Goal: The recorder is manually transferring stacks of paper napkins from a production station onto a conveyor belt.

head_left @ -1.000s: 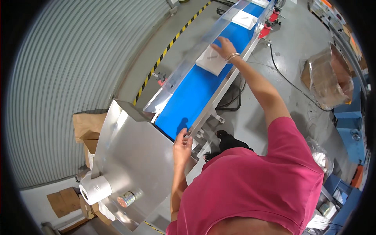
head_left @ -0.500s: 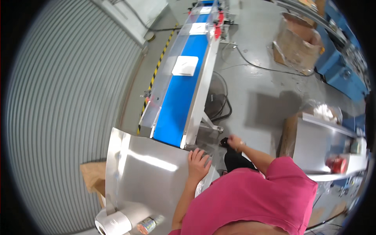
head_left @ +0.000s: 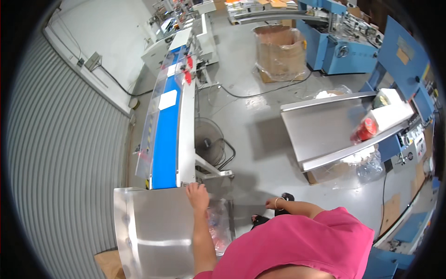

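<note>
At the near end of the blue conveyor belt (head_left: 165,144), a risk is judged: a white flat packet (head_left: 167,99) is carried well up the belt, and a jam or spill could follow if it arrives untended. On the steel table (head_left: 153,228) corner the left hand (head_left: 198,195) is rested flat, fingers spread, nothing gripped. Low beside the hip the right hand (head_left: 273,203) is hung empty, loosely open.

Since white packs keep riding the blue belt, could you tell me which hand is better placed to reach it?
Probably the left hand: it rests on the steel plate at the blue belt end. The right hand hangs over the floor, away from it.
</note>
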